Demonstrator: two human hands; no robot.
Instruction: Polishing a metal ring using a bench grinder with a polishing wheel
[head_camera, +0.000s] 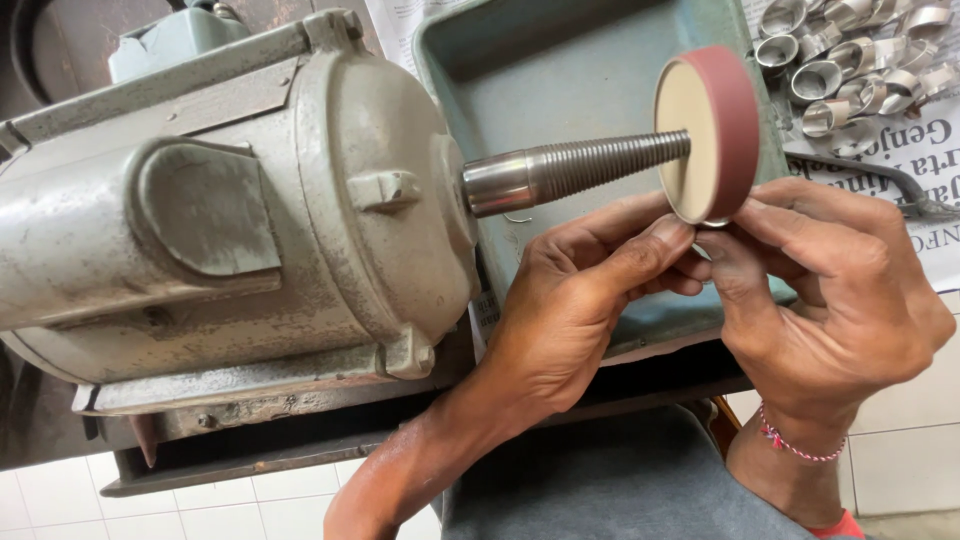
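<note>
Two-hand grip (700, 235) on ring (714, 223), over tray (560, 70)

Printed matter only: a small rectangular label (486, 312), white with dark print, fixed upright at the near-left edge of the grey-green tray (560, 70), beside the motor housing (230, 200). Sheets of newspaper (935, 150), white with black lettering, cover the tabletop at its far-right corner, beneath the metal rings (850, 60).

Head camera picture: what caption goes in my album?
Both hands press a small metal piece against a red-rimmed wheel on a grey motor.
</note>
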